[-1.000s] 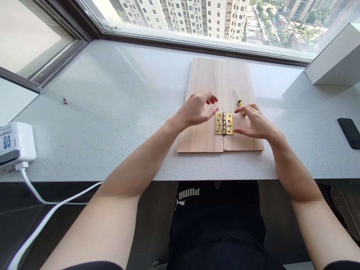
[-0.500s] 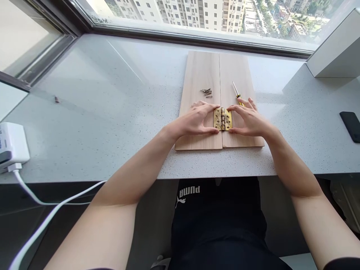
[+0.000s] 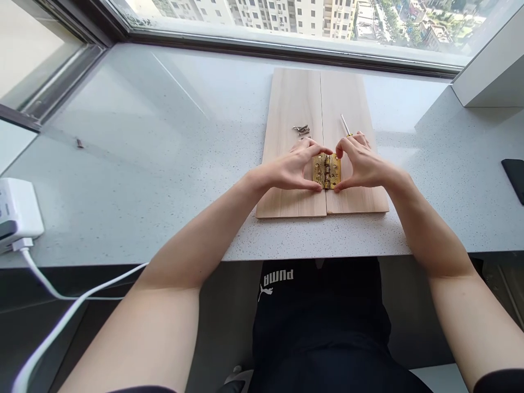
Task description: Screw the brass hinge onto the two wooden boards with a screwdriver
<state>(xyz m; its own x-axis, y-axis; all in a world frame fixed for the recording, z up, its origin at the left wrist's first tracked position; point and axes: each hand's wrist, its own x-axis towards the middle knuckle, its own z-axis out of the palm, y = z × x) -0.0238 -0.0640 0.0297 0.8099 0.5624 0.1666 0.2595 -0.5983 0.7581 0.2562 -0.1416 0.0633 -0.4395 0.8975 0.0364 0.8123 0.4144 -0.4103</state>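
Note:
A brass-coloured hinge lies spread flat across the seam between two light wooden boards, the left board and the right board. Thumb and fingers of my left hand grip its left leaf at the top and bottom edges. On the other leaf, my right hand does the same, its fingers curled at the upper corner and the thumb at the lower one. Several screws sit in a small pile above my left hand. Beyond my right hand is a screwdriver, its handle mostly hidden.
The boards rest on a speckled white counter beneath a window. At the left stands a white power adapter with a white cable. A dark phone lies at the right edge, and a white box-like block stands behind it.
My right fingers have curled in and now cover more of the screwdriver handle. My left fingers reach slightly further over the hinge's top edge. The view has shifted a little.

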